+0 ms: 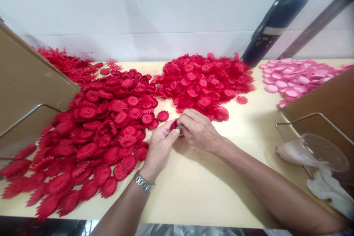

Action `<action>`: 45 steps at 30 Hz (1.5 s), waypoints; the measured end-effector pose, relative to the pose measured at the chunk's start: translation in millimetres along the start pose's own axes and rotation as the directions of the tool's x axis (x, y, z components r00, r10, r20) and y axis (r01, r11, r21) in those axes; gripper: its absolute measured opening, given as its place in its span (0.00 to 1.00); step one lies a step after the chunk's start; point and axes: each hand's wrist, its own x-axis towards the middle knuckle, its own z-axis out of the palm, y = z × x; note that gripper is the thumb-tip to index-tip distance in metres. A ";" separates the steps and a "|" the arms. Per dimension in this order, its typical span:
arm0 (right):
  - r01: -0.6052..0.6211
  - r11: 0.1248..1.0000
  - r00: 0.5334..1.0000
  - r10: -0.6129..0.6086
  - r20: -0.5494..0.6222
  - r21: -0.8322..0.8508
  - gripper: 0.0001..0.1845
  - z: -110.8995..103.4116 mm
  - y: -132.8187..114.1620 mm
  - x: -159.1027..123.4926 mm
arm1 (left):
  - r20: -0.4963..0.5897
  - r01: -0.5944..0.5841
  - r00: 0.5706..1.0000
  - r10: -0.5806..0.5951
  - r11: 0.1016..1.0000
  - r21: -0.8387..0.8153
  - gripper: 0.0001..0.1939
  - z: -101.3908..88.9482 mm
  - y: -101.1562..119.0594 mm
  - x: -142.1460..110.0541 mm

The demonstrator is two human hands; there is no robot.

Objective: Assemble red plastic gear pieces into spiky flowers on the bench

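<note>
My left hand [161,143], with a metal watch [143,182] on its wrist, pinches a small red fabric flower piece [174,124] between thumb and fingers. Against it is my right hand [197,129], fingers closed at the same piece and hiding much of it. Whether the right fingers hold anything more I cannot make out. To the left spreads a large pile of dark red scalloped discs [110,125]. Just beyond my hands lies a second heap of brighter red petal pieces [204,81]. One loose red disc [163,115] rests between the two piles.
Pink discs [298,77] lie at the back right, red star-shaped pieces [69,66] at the back left. Cardboard boxes [33,59] flank the table [199,191]. A dark blue wrapped post [276,25] rises behind. A clear plastic cup [323,151] sits at the right by a wire frame.
</note>
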 end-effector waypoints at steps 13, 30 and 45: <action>-0.085 0.908 0.996 0.082 0.026 0.411 0.09 -9.4 -1.7 4.5 | -0.068 0.101 0.992 -0.109 0.989 -0.111 0.12 1.1 2.1 2.6; -0.342 0.752 0.937 0.229 0.264 0.563 0.06 -19.8 -14.8 8.9 | -0.183 0.142 0.976 -0.118 0.982 0.127 0.22 -3.5 -0.5 -2.6; -0.418 0.820 0.832 0.518 -0.198 0.392 0.06 -30.7 12.1 11.2 | 0.018 0.177 0.983 -0.180 0.976 0.124 0.10 2.7 4.8 -5.2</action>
